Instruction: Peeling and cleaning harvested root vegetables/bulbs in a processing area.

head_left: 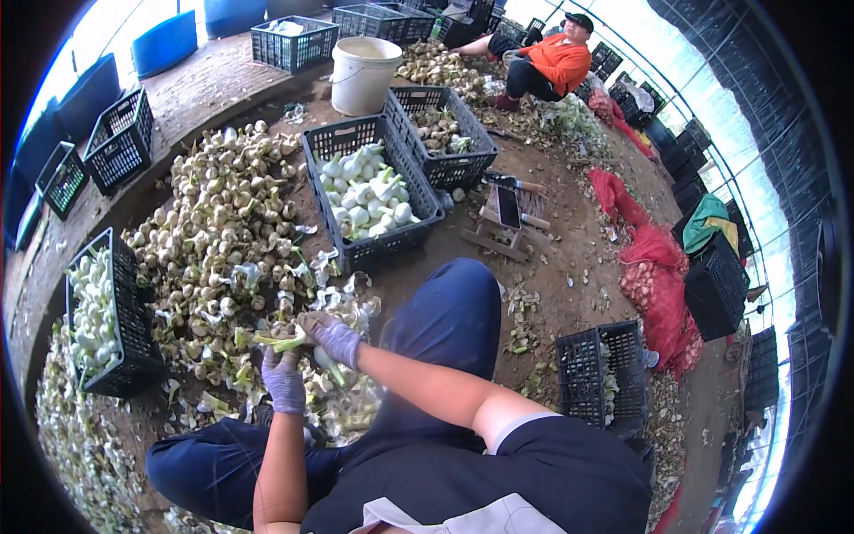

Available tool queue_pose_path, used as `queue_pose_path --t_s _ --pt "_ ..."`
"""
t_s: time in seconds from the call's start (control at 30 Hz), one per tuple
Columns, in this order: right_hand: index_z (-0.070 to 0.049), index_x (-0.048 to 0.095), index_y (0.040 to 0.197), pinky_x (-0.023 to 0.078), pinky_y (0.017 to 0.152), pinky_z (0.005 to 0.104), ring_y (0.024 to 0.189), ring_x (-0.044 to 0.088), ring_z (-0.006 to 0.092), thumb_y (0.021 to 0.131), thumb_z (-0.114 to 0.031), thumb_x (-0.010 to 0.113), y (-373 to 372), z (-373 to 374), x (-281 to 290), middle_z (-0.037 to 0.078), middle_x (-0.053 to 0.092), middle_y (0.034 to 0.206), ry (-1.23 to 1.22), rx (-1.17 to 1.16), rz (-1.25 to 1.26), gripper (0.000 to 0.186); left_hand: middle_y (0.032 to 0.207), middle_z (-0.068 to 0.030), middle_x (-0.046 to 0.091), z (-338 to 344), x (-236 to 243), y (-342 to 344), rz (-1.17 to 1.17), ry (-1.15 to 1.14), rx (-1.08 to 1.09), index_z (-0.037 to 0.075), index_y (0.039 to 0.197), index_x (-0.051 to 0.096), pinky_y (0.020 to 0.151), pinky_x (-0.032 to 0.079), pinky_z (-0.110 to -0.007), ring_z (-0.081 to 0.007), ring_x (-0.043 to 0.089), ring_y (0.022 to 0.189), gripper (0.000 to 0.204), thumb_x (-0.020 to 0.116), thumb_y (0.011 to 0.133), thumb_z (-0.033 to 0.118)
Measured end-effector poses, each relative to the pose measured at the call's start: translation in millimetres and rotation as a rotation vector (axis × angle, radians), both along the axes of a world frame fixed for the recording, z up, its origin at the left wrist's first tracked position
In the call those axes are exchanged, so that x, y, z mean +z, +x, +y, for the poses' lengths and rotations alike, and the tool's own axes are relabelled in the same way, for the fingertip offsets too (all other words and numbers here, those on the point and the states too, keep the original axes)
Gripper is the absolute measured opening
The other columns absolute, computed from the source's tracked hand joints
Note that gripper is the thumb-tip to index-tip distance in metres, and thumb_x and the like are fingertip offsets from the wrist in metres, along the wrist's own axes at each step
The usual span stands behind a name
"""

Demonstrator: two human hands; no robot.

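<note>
My gloved left hand (284, 384) is closed with its fingertips up against a pale green garlic stalk (279, 342). Reaching across from the right, my gloved right hand (332, 337) is closed at the other end of that stalk; its fingertips are partly hidden, and whether it also holds a tool cannot be made out. Both hands are just above a heap of untrimmed garlic bulbs (218, 222) with dry, brownish skins. Loose husks and cut stalks (347, 405) lie under my hands, between my legs.
Black crates of cleaned white garlic stand ahead (418, 227) and at left (138, 343). A white bucket (363, 76) is behind. A small wooden stool (507, 218) bears a phone (508, 206). Red net bags (654, 285) line the right. A person in orange (559, 64) sits far back.
</note>
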State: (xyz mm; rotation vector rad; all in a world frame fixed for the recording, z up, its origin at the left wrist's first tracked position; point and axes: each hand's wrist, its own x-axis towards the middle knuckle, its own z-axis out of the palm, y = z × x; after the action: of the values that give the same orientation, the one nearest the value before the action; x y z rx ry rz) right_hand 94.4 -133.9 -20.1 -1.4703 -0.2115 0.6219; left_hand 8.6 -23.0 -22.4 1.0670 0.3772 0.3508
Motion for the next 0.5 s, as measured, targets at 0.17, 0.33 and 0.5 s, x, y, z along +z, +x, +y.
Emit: queue_pose_path --t_s 0.17,0.33,0.5 --pt "-0.006 0.057 0.110 0.042 0.078 0.0237 0.085 0.048 0.0076 0.092 -0.040 0.053 -3 -6 15 -0.001 0.056 0.091 0.091 -0.001 0.075 0.039 0.104 -0.0091 0.063 6 18 0 0.084 -0.306 0.053 0.003 0.108 0.057 0.076 0.053 -0.029 -0.0178 0.062 0.089 0.020 0.054 0.088 0.007" --pt "-0.005 0.054 0.115 0.043 0.084 0.0237 0.093 0.051 0.0080 0.095 -0.039 0.047 6 -8 9 0.001 0.057 0.100 0.196 0.167 0.088 0.040 0.094 -0.0056 0.061 17 18 2 0.135 -0.283 0.042 0.006 0.105 0.055 0.070 0.055 -0.030 -0.0177 0.062 0.083 0.016 0.054 0.090 0.009" --pt "-0.006 0.044 0.129 0.042 0.090 0.0250 0.103 0.053 0.0106 0.094 -0.038 0.048 -2 -4 29 0.003 0.057 0.113 0.327 0.336 0.217 0.048 0.086 -0.0021 0.059 18 30 6 0.171 -0.348 0.110 0.006 0.103 0.057 0.061 0.050 -0.026 -0.0115 0.057 0.072 0.014 0.054 0.089 0.008"
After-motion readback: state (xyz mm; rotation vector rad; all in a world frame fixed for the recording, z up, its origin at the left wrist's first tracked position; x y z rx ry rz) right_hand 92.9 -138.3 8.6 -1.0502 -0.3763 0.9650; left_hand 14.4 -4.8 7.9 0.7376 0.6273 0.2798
